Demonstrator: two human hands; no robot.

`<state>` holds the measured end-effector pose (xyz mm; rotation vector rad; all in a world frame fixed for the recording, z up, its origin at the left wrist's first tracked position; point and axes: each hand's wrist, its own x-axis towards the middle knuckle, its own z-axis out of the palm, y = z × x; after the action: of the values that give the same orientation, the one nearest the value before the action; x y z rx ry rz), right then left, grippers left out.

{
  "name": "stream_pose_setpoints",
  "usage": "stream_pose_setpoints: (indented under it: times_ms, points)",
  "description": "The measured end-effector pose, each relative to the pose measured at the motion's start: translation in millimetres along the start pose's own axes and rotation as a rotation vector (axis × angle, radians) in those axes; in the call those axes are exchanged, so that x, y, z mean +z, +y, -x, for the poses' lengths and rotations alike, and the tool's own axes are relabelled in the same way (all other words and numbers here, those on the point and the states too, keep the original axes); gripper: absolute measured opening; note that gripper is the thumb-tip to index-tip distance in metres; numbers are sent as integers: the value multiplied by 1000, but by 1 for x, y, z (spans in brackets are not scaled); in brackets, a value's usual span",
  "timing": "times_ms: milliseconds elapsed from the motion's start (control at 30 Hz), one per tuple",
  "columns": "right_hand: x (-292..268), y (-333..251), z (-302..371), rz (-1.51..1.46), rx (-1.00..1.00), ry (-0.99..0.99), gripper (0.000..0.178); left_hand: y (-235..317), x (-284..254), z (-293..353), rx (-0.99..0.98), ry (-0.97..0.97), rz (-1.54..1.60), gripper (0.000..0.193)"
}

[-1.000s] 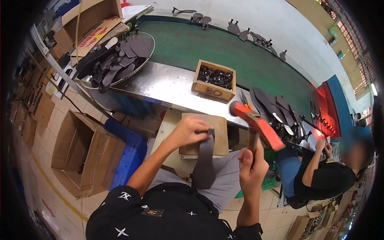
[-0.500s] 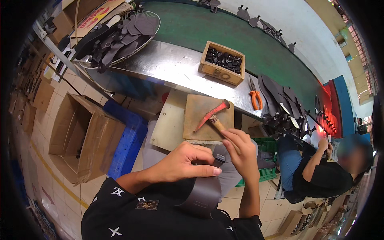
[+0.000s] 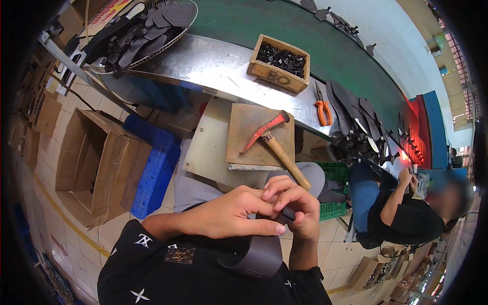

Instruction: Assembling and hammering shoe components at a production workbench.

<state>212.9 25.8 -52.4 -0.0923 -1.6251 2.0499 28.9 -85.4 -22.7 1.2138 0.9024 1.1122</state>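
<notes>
My left hand (image 3: 229,212) is closed on a dark brown strap (image 3: 258,258), whose wide smooth part hangs in a curve below the thumb, against my shirt. At the strap's other end sits a small black buckle-like piece (image 3: 288,214). Curled round that piece are the fingers of my right hand (image 3: 301,206), touching the left fingertips; its exact grip is partly hidden. Beyond both hands a hammer (image 3: 279,151) with a red head and wooden handle lies on a worn tan pad (image 3: 241,145), its handle reaching over the near right edge.
A wooden box (image 3: 274,76) of small black parts and orange-handled pliers (image 3: 323,112) lie on the metal bench edge (image 3: 213,63). Dark sole pieces fill a wire basket (image 3: 190,23). A cardboard box (image 3: 119,173) stands left by a blue crate (image 3: 157,173). A co-worker (image 3: 406,213) sits at right.
My right hand has let go of the hammer, which stays on the pad, and has come back to the strap end at my left hand. The view has shifted slightly.
</notes>
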Motion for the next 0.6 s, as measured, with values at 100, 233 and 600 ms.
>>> stream_pose_setpoints:
  times_ms: [100, 233, 600]
  points:
    - [1, -8, 1, 252, -50, 92, 30, -6, 2, -3, 60, 90, -159, 21]
    - [1, -13, 11, 534, -66, 204, 21, -20, -1, -11, 110, 18, -175, 27]
    - [-50, 8, 11, 999, -202, 669, 30, -51, -2, -16, -247, -39, 255, 51]
